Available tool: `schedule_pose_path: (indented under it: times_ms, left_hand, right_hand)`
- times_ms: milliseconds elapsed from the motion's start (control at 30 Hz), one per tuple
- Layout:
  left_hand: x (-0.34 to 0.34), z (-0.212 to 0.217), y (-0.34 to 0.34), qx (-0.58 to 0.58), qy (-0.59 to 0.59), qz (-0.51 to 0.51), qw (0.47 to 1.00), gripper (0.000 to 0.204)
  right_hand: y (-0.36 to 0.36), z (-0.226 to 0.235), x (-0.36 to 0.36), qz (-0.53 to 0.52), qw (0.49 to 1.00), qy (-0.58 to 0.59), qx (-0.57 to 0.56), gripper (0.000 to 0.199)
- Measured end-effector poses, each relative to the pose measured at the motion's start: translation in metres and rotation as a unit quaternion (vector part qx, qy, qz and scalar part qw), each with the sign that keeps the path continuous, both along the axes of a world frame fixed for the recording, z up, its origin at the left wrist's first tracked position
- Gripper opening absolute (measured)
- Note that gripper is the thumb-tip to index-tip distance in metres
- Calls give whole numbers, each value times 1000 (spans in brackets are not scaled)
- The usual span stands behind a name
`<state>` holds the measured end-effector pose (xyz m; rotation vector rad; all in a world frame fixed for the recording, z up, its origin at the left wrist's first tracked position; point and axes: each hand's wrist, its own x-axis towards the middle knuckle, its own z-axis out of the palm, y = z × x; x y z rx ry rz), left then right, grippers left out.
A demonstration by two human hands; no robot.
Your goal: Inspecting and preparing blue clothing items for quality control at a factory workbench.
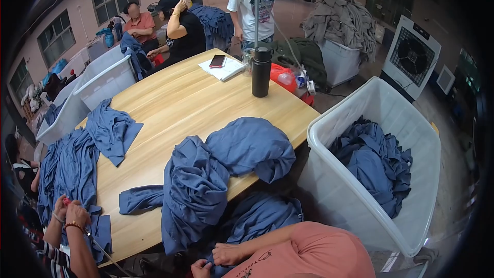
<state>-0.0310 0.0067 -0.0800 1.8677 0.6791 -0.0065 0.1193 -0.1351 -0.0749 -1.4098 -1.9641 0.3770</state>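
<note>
At the lower edge my right hand [227, 254] is closed, its fingers gripping a dark blue garment [265, 216] that hangs below the table edge. Beside it my left hand [199, 268], partly cut off by the frame, pinches a fold of the same cloth. The garment's lower part is hidden by my arm and salmon-coloured shirt. Just beyond my hands, a bunched blue garment [194, 195] drapes over the table edge, with one sleeve [141, 198] lying flat to the left. Another rolled blue heap [252, 146] touches it on the right.
A pale wooden table [154, 108] carries a black bottle [261, 72], a phone [217, 61] and more garments [69, 164]. At right stands a white bin [360, 195] holding blue clothes. A co-worker's hands [74, 216] work at lower left; other people are beyond the table.
</note>
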Motion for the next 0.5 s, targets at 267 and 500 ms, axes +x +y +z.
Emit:
schedule_pose_path:
  times_ms: [267, 500]
  left_hand:
    - [15, 9, -21, -66, -70, 129, 987, 3]
    - [38, 19, -50, 87, -95, 149, 980, 10]
  right_hand:
    - [10, 30, 8, -164, 943, 254, -140, 15]
    - [2, 20, 6, -253, 897, 323, -164, 22]
